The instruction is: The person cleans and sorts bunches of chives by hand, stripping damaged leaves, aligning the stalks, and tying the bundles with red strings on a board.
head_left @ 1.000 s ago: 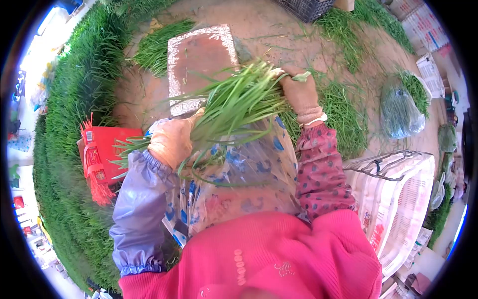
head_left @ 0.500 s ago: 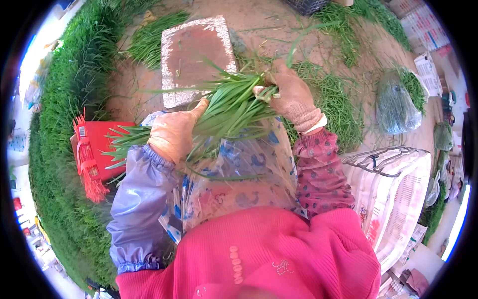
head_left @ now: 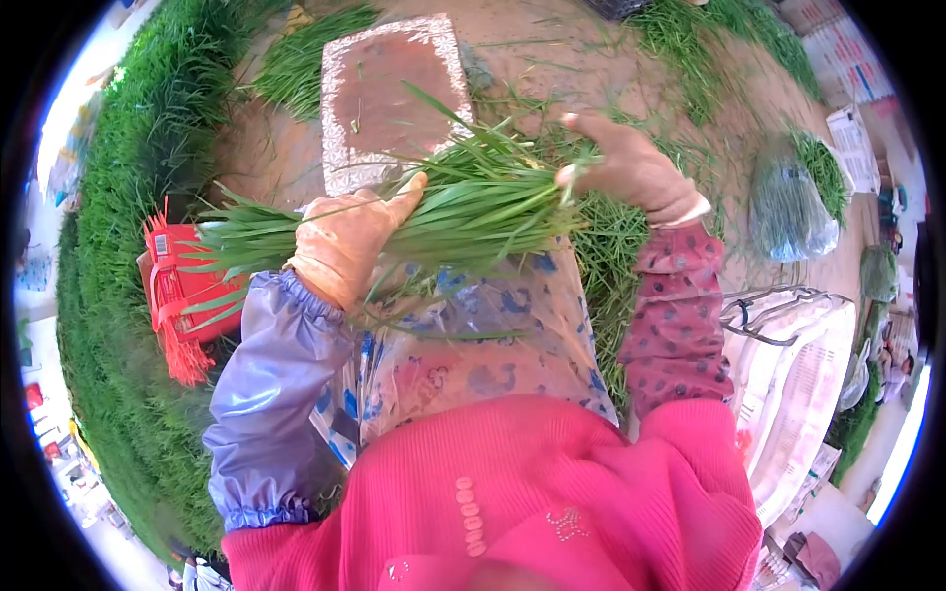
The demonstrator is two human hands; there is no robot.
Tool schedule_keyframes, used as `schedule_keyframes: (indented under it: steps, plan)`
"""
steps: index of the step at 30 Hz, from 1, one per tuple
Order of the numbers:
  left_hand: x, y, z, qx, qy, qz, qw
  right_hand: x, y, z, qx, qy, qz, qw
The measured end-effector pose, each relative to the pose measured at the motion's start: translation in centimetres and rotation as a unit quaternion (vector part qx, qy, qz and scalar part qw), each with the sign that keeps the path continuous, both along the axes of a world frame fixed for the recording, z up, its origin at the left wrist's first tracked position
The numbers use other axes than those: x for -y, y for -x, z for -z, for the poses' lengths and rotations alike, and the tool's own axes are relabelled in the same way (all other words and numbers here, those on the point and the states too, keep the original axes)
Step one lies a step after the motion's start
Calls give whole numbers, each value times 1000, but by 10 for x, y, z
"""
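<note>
Left hand point(head_left: 347, 236) has a firm grip on the bunch of greens point(head_left: 488, 212), fingers wrapped round it, thumb lying along the top. Right hand point(head_left: 636, 167) has its grip spread wide, thumb tip right by the pale ends of the bunch; can't tell if it touches. Bunch is held up crosswise over the lap, long leaf tips sticking out left past the left hand.

Under it, clear plastic sheet point(head_left: 473, 369) with blue print over the lap. Leaf tips hang in front of the red box point(head_left: 182, 266), covering part of it; red fringe point(head_left: 187, 364) below. Beyond the bunch, board point(head_left: 394, 94) with white patterned border, lying on the brown floor point(head_left: 552, 54); raised leaves cut across its near corner. Loose pile point(head_left: 603, 295) just right of the lap, partly blocked by right hand and sleeve point(head_left: 680, 315). White basket point(head_left: 813, 364) at right, wire handles on top, near side hidden by the sleeve and pink top point(head_left: 552, 483). Bagged greens point(head_left: 788, 212) farther out. Tall green stack point(head_left: 128, 266) lines the left side.
</note>
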State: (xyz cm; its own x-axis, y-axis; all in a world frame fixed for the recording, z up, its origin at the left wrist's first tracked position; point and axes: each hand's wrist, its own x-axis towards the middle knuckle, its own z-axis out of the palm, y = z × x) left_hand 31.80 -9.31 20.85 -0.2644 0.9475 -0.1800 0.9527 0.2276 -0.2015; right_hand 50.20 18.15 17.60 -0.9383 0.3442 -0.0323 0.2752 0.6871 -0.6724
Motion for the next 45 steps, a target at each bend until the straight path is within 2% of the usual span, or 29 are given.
schedule_keyframes:
  steps: [3, 4, 5, 6, 8, 9, 10, 11, 12, 13, 14, 15, 16, 17, 22, 24, 26, 28, 31, 32, 33, 34, 35, 36, 37, 39, 40, 42, 45]
  plan:
    - [-16, -6, 1, -55, -24, 41, 997, 33, 40, -18, 47, -36, -24, 998]
    - [-20, -7, 1, -96, -29, 61, 993, 41, 53, -27, 92, 11, -64, 994]
    - [-20, -3, 8, -106, -107, 97, 984, 46, 61, -32, 135, 57, -104, 984]
    - [-20, -1, 11, -109, -106, 101, 983, 50, 63, -31, 131, 58, -101, 984]
    - [-22, 0, 9, -199, -74, 84, 974, 56, 65, -24, 11, 156, -60, 986]
    - [-21, -1, 7, -200, -74, 86, 973, 59, 65, -11, -71, 200, 18, 977]
    - [-18, -3, 4, -204, -70, 58, 975, 55, 64, 0, -72, 201, 21, 977]
    - [-16, -5, 2, -208, -67, 30, 975, 45, 62, 8, -128, 332, 98, 929]
    - [-13, -3, 3, -207, -68, 34, 975, 39, 59, 13, -181, 453, 172, 856]
    - [-8, 3, 6, -192, -82, 37, 977, 42, 56, 3, -251, 546, 260, 756]
    - [-4, 8, 9, -176, -97, 39, 979, 28, 52, 15, -253, 543, 264, 756]
    - [1, 11, 12, -175, -109, 32, 978, 4, 45, 38, -304, 703, 215, 606]
    - [5, 12, 13, -174, -112, 36, 978, -4, 40, 35, -338, 826, 152, 425]
    - [9, 14, 13, -177, -119, 34, 976, -8, 33, 32, -322, 821, 197, 428]
    - [11, -1, 7, -176, -139, 49, 973, -13, 12, 32, -346, 808, 216, 425]
    - [9, -9, 3, -163, -139, 44, 976, -20, 12, 34, -366, 792, 259, 414]
    - [10, -13, -3, -143, -145, 30, 979, -40, 4, 46, -376, 772, 264, 438]
    - [16, -12, -7, -105, -176, 22, 979, -68, -12, 52, -413, 702, 357, 457]
    - [32, -2, -8, -130, -207, 20, 969, -127, -52, 81, -428, 697, 354, 453]
    - [36, 1, -8, -131, -204, 17, 970, -139, -57, 79, -297, 532, 441, 659]
    - [41, 3, -8, -144, -202, 27, 968, -147, -59, 83, -137, 318, 485, 803]
    - [41, 5, -8, -156, -203, 43, 966, -132, -56, 70, -136, 319, 488, 801]
    - [39, 5, -8, -154, -204, 48, 966, -102, -45, 42, 34, 34, 416, 908]
    - [38, 5, -8, -160, -188, 44, 968, -78, -33, 19, 203, -253, 292, 900]
    - [36, 5, -8, -166, -172, 39, 970, -66, -23, 8, 206, -201, 267, 920]
    - [31, 3, -5, -169, -182, 52, 967, -32, 1, -21, 138, -44, 150, 978]
    - [28, 2, -4, -174, -193, 59, 964, -12, 14, -34, 62, 60, 57, 995]
    - [23, 1, -8, -168, -191, 70, 965, 16, 41, -24, 80, -80, 12, 994]
    - [24, 2, -13, -156, -202, 73, 964, 37, 63, -15, 33, -13, 56, 998]
